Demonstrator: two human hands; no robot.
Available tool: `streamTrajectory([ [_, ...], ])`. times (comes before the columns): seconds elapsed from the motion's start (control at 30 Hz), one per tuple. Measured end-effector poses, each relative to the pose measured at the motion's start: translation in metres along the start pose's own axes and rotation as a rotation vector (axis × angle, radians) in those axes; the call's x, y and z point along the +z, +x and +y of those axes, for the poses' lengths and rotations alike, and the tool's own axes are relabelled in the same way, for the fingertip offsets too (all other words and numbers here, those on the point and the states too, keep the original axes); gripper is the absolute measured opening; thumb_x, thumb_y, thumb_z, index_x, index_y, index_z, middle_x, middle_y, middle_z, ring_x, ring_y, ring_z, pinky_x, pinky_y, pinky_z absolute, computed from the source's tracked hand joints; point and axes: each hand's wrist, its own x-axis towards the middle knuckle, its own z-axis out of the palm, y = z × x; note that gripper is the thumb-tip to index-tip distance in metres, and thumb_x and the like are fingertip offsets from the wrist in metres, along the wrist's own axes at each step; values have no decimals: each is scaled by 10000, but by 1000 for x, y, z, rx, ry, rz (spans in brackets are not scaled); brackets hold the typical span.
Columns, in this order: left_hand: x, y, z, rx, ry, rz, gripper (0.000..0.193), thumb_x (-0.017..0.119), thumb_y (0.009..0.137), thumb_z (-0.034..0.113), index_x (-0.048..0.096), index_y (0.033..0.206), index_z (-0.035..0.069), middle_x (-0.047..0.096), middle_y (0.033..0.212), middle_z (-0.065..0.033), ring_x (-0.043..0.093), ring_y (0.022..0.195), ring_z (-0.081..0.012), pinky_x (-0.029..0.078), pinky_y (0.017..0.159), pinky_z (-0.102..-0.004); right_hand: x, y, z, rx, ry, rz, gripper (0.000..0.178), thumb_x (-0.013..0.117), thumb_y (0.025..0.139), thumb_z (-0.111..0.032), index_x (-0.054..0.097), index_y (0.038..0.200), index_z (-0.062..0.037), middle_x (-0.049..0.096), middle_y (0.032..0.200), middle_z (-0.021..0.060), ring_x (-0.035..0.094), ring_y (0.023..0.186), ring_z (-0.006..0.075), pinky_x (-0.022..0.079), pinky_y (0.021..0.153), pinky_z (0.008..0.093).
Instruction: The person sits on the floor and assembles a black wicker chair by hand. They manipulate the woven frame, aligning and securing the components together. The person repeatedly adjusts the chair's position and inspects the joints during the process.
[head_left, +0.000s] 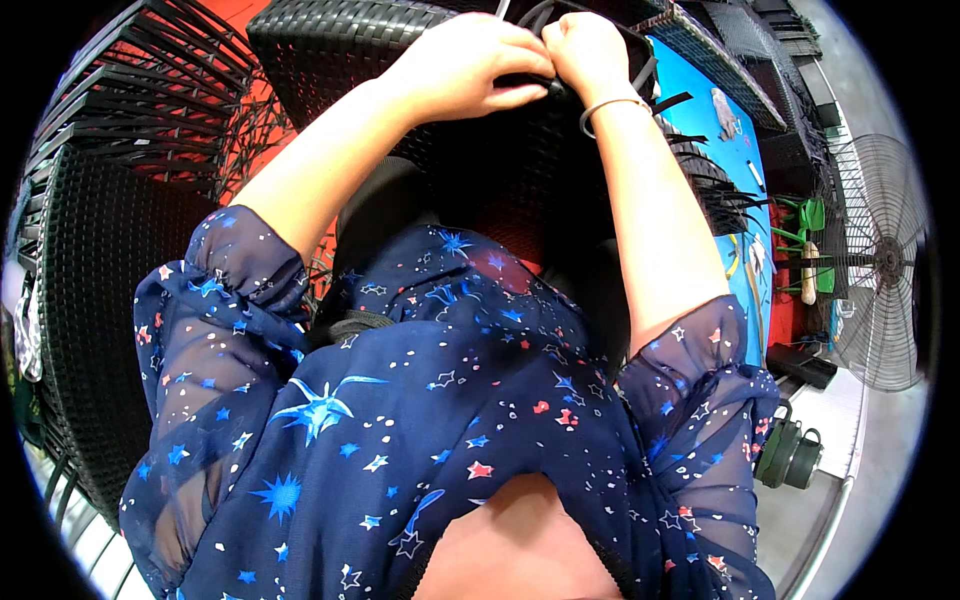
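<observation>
A black woven wicker piece (345,45) leans over my lap, its weave running down between my arms. My left hand (475,65) lies over its upper part, the thumb and bent fingers closing toward a dark bit at the edge, which looks like a black wicker strip. Touching those fingertips, my right hand (587,52) is curled into a fist around a black strip (540,18) that loops up beside it. What lies inside the fist is hidden. A thin bangle (588,120) circles my right wrist.
Another dark woven piece (110,300) stands at my left, below a stack of black slatted frames (165,70). Loose black strips lie over red surface at left and blue surface (700,75) at right. Farther right are a green-handled tool (812,215), a floor fan (885,255) and a dark green jug-like container (790,455).
</observation>
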Motion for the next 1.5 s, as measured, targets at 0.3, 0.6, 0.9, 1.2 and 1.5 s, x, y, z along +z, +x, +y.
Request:
streamTrajectory([
  [0.3,-11,-3,6,-51,-85,21,424,772,777,191,650,1176,117,657,1185,-89,607,1132,-302,480,966,-427,1,0,0,-252,-117,49,266,559,840,-208,708,713,-29,683,770,189,673,795,355,519,759,463],
  [0.6,5,-6,-7,-12,-90,134,394,801,742,205,669,1102,114,690,1108,-104,648,1044,-324,516,910,-436,-69,-48,-7,-22,459,452,404,804,865,-325,695,1112,-24,678,1160,111,670,1021,210,519,909,349],
  [0.9,4,-12,-9,-24,-87,176,381,804,719,199,675,1066,109,693,1033,-116,648,986,-346,515,877,-448,-68,-82,-21,-157,461,183,254,779,873,-238,732,997,-21,714,996,125,679,965,216,510,849,311],
  [1.2,-2,-10,-2,-50,-116,138,350,796,718,205,663,1023,98,676,960,-120,642,942,-350,514,838,-449,-54,-62,-29,-197,110,335,252,701,929,-271,673,798,-57,649,724,108,629,635,322,496,582,373],
  [1.5,0,-3,1,-51,-85,123,339,784,738,217,659,1031,101,669,956,-106,640,932,-330,507,833,-444,-43,-34,-5,-80,179,47,324,627,969,-390,744,1013,-90,698,845,174,680,777,348,528,696,395],
])
